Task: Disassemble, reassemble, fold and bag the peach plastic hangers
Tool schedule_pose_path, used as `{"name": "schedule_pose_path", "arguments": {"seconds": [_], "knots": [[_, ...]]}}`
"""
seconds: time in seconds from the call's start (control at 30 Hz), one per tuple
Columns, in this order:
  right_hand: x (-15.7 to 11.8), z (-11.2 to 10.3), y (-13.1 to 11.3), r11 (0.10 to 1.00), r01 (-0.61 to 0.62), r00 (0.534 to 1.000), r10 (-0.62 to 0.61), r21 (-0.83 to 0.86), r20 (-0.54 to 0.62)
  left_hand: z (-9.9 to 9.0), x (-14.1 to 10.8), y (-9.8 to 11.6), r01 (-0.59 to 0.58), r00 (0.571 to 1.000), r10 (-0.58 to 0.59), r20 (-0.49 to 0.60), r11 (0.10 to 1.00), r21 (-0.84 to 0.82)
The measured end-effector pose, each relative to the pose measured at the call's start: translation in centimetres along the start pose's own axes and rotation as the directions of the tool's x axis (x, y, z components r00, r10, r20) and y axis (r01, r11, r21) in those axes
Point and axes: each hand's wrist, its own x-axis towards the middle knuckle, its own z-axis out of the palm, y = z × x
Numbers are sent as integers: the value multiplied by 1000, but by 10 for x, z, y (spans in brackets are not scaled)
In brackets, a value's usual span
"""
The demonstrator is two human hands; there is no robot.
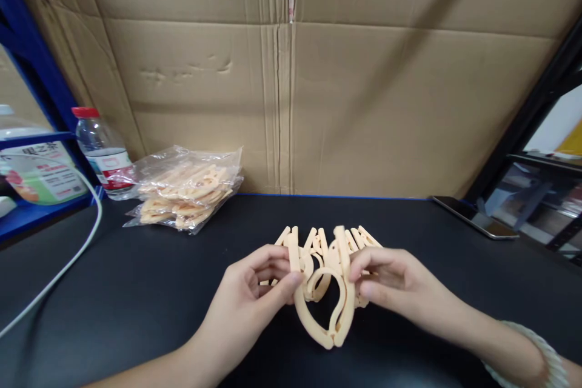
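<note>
In the head view, my left hand (259, 294) pinches one arm of a beige plastic folding clothes hanger (308, 321) between thumb and fingers. The other arm is gripped by my right hand (398, 285), its thumb in front. The hanger's two arms meet at a hinge at the bottom and spread apart upward, with a curved hook between them. Behind it, several more beige folding hangers (322, 241) lie on the black table (150, 303), partly hidden by the held hanger and my fingers.
A clear plastic bag (195, 173) of beige hangers lies at the back left, beside a red-capped water bottle (109, 160). A large jug (45, 176) and white cable (86, 242) are at the left. A phone (475, 217) lies back right. Cardboard (364, 85) walls the back.
</note>
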Motion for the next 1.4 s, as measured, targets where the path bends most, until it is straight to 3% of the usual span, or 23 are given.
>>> {"name": "schedule_pose_path", "arguments": {"seconds": [0.1, 0.17, 0.53, 0.67, 0.8, 1.03, 1.4], "knots": [[-7, 5, -6, 999, 17, 987, -9, -51, 159, 1, -1, 1, -21, 1000, 21, 19, 1000, 2], [-10, 7, -9, 997, 32, 981, -18, -73, 191, 1, 0, 1, -34, 999, 34, 27, 999, 11], [-16, 11, -3, 989, 63, 994, -49, -134, 102, 1, -7, 5, -147, 989, 141, 55, 980, 135], [-18, 11, -3, 979, 105, 986, -80, -174, 144, 2, -8, 6, -200, 978, 186, 90, 963, 180], [-19, 11, -7, 951, 152, 974, -98, -269, 206, 3, -7, 3, -169, 984, 159, 85, 976, 138], [-19, 10, -15, 919, 140, 975, -63, -370, 212, 3, -5, 4, -95, 995, 93, 31, 991, 92], [-18, 16, -26, 857, 137, 967, -7, -497, 256, 6, -9, 8, -97, 995, 92, 37, 980, 173]]}}
